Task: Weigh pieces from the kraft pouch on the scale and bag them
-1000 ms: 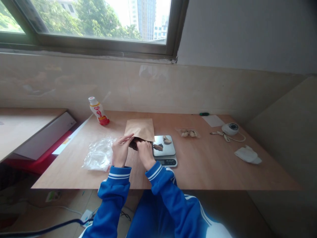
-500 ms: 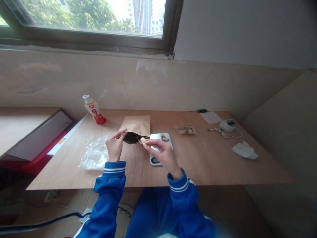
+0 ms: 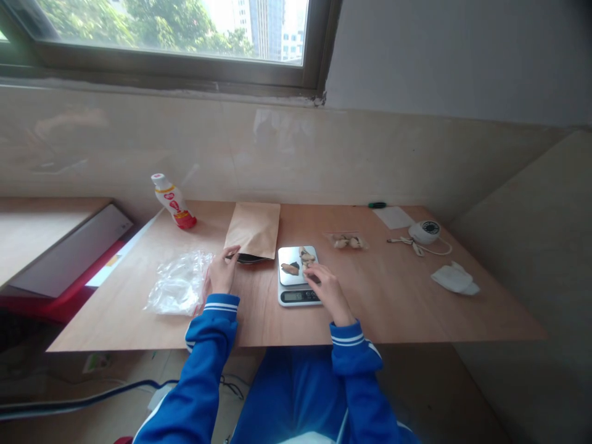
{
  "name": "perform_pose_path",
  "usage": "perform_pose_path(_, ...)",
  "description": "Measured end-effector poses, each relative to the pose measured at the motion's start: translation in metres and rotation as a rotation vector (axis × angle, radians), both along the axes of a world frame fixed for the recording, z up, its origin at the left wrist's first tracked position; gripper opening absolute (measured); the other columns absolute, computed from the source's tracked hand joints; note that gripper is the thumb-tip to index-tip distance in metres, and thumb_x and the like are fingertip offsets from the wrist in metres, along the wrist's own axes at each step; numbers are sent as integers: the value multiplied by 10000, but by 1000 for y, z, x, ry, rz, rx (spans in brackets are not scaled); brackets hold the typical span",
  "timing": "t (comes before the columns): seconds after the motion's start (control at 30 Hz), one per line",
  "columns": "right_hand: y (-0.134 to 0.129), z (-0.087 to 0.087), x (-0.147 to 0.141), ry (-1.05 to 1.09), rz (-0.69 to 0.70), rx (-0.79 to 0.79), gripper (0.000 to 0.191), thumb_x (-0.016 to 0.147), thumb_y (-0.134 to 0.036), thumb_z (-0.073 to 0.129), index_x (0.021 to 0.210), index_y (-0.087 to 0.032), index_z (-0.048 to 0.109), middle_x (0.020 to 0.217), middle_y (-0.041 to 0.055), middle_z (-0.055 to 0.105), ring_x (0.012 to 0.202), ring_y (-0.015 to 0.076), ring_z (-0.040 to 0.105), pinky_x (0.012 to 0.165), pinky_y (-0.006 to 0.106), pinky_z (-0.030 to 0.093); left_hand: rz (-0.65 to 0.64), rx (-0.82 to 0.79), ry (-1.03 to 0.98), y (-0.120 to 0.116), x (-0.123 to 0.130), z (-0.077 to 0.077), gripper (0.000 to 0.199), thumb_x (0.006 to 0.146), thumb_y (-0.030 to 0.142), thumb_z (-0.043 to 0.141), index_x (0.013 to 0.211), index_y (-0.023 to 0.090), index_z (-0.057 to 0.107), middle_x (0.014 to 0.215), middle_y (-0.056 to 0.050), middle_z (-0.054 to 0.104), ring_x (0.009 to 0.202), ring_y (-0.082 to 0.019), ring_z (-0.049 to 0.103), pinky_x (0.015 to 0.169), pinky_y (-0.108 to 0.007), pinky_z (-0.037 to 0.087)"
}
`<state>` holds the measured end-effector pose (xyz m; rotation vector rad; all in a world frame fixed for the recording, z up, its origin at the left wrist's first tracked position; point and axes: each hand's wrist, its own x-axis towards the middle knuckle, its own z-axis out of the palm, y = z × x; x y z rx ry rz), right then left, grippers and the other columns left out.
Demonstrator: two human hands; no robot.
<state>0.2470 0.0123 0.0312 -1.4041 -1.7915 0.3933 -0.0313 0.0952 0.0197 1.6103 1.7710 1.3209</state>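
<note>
Fingers [image 3: 232,251] of the left hand [image 3: 221,275] touch the lower lip of a kraft paper bag [image 3: 253,229], which lies with its dark opening just left of the digital kitchen scale [image 3: 296,296]; whether they pinch it cannot be told. The right hand [image 3: 330,295] sits just right of the scale, its fingers loosely curled and holding nothing. On the scale's steel platform lie 2 brown pieces [image 3: 290,268]. Farther right of the scale are a small clear packet [image 3: 346,242] of similar pieces, a white corded device [image 3: 424,232] and a crumpled tissue [image 3: 456,279]. Left of the scale are a crumpled plastic bag [image 3: 178,285] and a bottle with a red base [image 3: 173,201].
</note>
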Motion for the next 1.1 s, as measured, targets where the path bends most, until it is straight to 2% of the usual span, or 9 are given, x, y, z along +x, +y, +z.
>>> perform_pose_path(0.1, 0, -4, -2, -1, 47, 0, 179, 883, -233, 540, 933, -203, 709, 1108, 94, 699, 1149, 253, 587, 1004, 466, 454, 33, 133, 55, -18, 10, 8, 316, 831, 249, 510, 1110, 209, 652, 1200, -86, 658, 1201, -230, 556, 1044, -393, 397)
perform_pose_path(0.2, -4, -2, 1, 37, 12, 16, 228, 917, -250, 491, 994, -212, 702, 1139, 80, 691, 1227, 252, 529, 1037, 467, 421, 83, 259, 35, -46, 26, 14, 313, 883, 197, 399, 1073, 201, 649, 1171, -79, 661, 1162, -201, 576, 1052, -381, 396)
perform_pose_path(0.27, -7, -1, 3, 63, -41, 35, 274, 937, -247, 438, 1042, -217, 688, 1151, 78, 679, 1206, 238, 535, 1024, 448, 429, -5, 252, 27, -62, 39, 13, 316, 897, 190, 370, 1042, 209, 650, 1127, -63, 677, 1113, -196, 601, 1021, -376, 429)
perform_pose_path(0.37, -9, -3, 7, 49, -139, 47, 306, 939, -269, 407, 1067, -215, 680, 1121, 95, 669, 1094, 238, 576, 969, 442, 455, -194, 179, 26, -75, 61, 4, 328, 897, 183, 361, 1066, 222, 638, 1130, -61, 673, 1099, -202, 608, 992, -390, 459)
perform_pose_path(0.5, -8, -13, 10, -17, -167, 28, 305, 929, -306, 429, 1077, -211, 678, 1113, 104, 660, 1063, 253, 567, 940, 452, 453, -411, 75, 68, -73, 88, -12, 353, 898, 206, 395, 1190, 228, 594, 1273, -78, 608, 1244, -229, 519, 1052, -439, 421)
perform_pose_path(0.6, -9, -20, 11, -21, -153, 32, 303, 929, -314, 434, 1098, -217, 666, 1138, 99, 652, 1082, 249, 555, 955, 446, 443, -451, 63, 101, -67, 98, -18, 376, 891, 204, 418, 1235, 234, 568, 1335, -76, 571, 1324, -248, 441, 1094, -475, 373)
perform_pose_path(0.8, -8, -28, 14, -69, -200, 25, 356, 940, -331, 398, 1142, -179, 647, 1177, 141, 613, 1137, 272, 518, 971, 475, 428, -422, 62, 107, -67, 92, -22, 342, 902, 221, 412, 1191, 223, 594, 1315, -91, 583, 1306, -248, 462, 1083, -472, 384)
perform_pose_path(0.9, -9, -30, 13, -80, -206, 43, 345, 935, -337, 411, 1145, -202, 649, 1191, 134, 597, 1147, 272, 510, 977, 478, 425, -398, 46, 67, -74, 82, -23, 324, 910, 239, 399, 1159, 209, 605, 1300, -99, 588, 1289, -244, 476, 1078, -463, 389)
perform_pose_path(1.1, -15, -28, 8, -102, -211, 1, 310, 909, -332, 478, 1146, -231, 651, 1204, 120, 575, 1121, 281, 493, 976, 487, 423, -249, -5, -31, -83, 54, -24, 286, 882, 231, 403, 1082, 197, 604, 1151, -91, 645, 1136, -231, 581, 1001, -427, 452)
